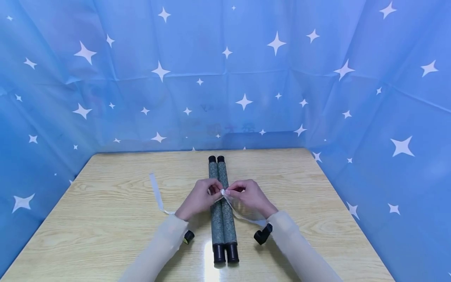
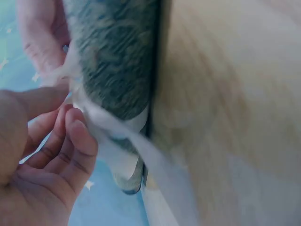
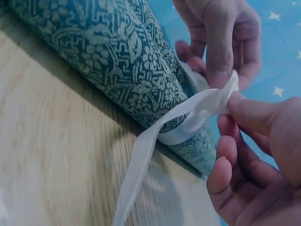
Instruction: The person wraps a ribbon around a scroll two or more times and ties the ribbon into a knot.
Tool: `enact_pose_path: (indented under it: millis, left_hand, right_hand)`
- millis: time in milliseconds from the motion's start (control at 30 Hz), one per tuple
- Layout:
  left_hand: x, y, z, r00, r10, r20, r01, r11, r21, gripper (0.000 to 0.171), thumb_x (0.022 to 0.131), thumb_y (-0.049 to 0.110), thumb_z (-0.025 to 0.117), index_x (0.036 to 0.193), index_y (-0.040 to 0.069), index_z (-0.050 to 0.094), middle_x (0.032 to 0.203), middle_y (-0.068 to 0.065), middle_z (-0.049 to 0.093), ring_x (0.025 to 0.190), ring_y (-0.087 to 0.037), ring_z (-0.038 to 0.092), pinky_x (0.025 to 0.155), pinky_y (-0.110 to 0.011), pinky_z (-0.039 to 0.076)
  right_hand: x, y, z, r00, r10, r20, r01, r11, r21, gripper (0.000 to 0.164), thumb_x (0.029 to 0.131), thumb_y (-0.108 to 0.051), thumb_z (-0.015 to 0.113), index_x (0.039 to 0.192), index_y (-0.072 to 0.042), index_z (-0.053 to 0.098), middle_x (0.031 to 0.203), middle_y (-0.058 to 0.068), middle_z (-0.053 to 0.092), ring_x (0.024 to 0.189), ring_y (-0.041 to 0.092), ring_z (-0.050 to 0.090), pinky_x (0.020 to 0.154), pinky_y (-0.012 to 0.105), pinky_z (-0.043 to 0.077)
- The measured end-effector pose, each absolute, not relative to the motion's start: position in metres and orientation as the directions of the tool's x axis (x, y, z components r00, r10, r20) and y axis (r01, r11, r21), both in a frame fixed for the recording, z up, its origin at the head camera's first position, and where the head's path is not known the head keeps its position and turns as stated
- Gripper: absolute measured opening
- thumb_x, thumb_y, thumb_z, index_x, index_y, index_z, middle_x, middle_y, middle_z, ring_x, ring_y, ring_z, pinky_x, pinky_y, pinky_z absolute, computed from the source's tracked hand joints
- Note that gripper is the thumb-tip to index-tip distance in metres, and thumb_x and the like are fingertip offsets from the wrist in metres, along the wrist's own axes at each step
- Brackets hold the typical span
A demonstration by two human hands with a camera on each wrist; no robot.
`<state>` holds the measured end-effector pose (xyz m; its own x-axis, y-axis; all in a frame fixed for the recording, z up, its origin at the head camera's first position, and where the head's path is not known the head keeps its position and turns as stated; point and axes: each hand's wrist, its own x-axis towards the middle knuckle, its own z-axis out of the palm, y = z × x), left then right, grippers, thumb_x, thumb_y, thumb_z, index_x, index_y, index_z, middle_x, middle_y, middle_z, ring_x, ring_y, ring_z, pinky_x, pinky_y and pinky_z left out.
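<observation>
Two slim scroll rolls [image 1: 222, 219] lie side by side on the table, covered in grey-green patterned fabric with black end knobs. Around their middle runs a white ribbon [image 3: 176, 134]. My left hand [image 1: 202, 196] pinches the ribbon above the rolls between thumb and finger. From the other side, my right hand [image 1: 250, 196] pinches it too, fingertips close to the left ones. In the right wrist view, the ribbon looks gathered and twisted between both hands. One loose tail [image 1: 156, 192] stretches out to the left, another runs toward the right wrist. Whether a knot is formed, I cannot tell.
The wood-grain table [image 1: 116, 219] extends around the rolls. A blue curtain [image 1: 197, 109] with white stars stands along the back and both sides. Small black devices [image 1: 263, 235] sit by both wrists, under pale sleeves [image 1: 160, 246].
</observation>
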<state>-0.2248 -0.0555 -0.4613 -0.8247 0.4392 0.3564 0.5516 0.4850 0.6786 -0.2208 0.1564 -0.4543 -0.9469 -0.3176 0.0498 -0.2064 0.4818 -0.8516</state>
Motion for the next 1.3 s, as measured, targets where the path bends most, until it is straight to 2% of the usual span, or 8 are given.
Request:
enact_pose_path:
  millis: [233,333,433,567,767,933,1300]
  left_hand:
    - [-0.222,-0.077,-0.450,-0.865,0.439,0.241,0.469,0.542,0.697,0.039,0.084,0.028,0.078,0.117,0.008,0.070,0.103,-0.006,0.062,0.081,-0.017,0.053,0.063,-0.032,0.047]
    - [-0.222,-0.083,-0.449,-0.864,0.465,0.193,0.452,0.548,0.704,0.052,0.079,0.031,0.082,0.124,0.009,0.068,0.111,-0.004,0.062,0.085,-0.019,0.055,0.065,-0.032,0.048]
    - [-0.220,-0.085,-0.451,-0.848,0.495,0.187,0.467,0.533,0.705,0.056,0.075,0.031,0.086,0.123,0.011,0.068,0.111,0.003,0.065,0.086,-0.019,0.058,0.065,-0.030,0.050]
    - [-0.216,-0.086,-0.455,-0.837,0.503,0.214,0.489,0.512,0.706,0.038,0.076,0.024,0.085,0.110,0.013,0.073,0.097,0.009,0.067,0.081,-0.014,0.059,0.062,-0.027,0.050]
    - [-0.214,-0.086,-0.460,-0.823,0.498,0.272,0.535,0.522,0.664,0.004,0.085,0.019,0.077,0.087,0.015,0.076,0.077,0.012,0.066,0.066,-0.007,0.057,0.056,-0.023,0.049]
    - [-0.215,-0.091,-0.461,-0.839,0.468,0.277,0.518,0.537,0.666,0.009,0.088,0.023,0.075,0.080,0.020,0.074,0.071,0.012,0.065,0.062,-0.006,0.055,0.054,-0.023,0.048]
    - [-0.218,-0.107,-0.457,-0.879,0.420,0.227,0.433,0.503,0.748,0.008,0.090,0.025,0.072,0.087,0.021,0.077,0.080,0.004,0.070,0.062,-0.015,0.060,0.052,-0.027,0.050]
  right_hand:
    - [-0.223,0.162,-0.453,-0.953,-0.298,0.061,-0.201,0.465,-0.862,0.011,0.088,-0.033,0.074,0.093,-0.024,0.077,0.090,-0.006,0.070,0.085,0.020,0.063,0.072,0.035,0.052]
    - [-0.222,0.163,-0.453,-0.957,-0.285,0.057,-0.191,0.466,-0.864,0.012,0.087,-0.034,0.075,0.093,-0.024,0.077,0.091,-0.006,0.070,0.085,0.019,0.063,0.071,0.034,0.051]
    - [-0.222,0.164,-0.453,-0.961,-0.272,0.055,-0.182,0.467,-0.865,0.013,0.087,-0.035,0.074,0.094,-0.024,0.077,0.091,-0.006,0.070,0.084,0.018,0.062,0.069,0.034,0.051]
    - [-0.222,0.165,-0.453,-0.964,-0.262,0.054,-0.176,0.470,-0.865,0.014,0.087,-0.036,0.074,0.093,-0.024,0.077,0.090,-0.005,0.070,0.083,0.019,0.062,0.068,0.033,0.050]
    - [-0.222,0.168,-0.455,-0.968,-0.245,0.052,-0.168,0.480,-0.861,0.014,0.087,-0.036,0.075,0.093,-0.024,0.077,0.089,-0.002,0.071,0.082,0.019,0.062,0.066,0.032,0.050]
    - [-0.223,0.172,-0.453,-0.972,-0.225,0.067,-0.173,0.497,-0.850,0.014,0.087,-0.038,0.074,0.091,-0.025,0.077,0.087,-0.005,0.070,0.082,0.018,0.062,0.067,0.032,0.049]
    - [-0.224,0.188,-0.445,-0.978,-0.189,0.086,-0.173,0.511,-0.842,0.017,0.086,-0.040,0.075,0.089,-0.023,0.076,0.090,-0.005,0.069,0.085,0.018,0.061,0.069,0.033,0.049]
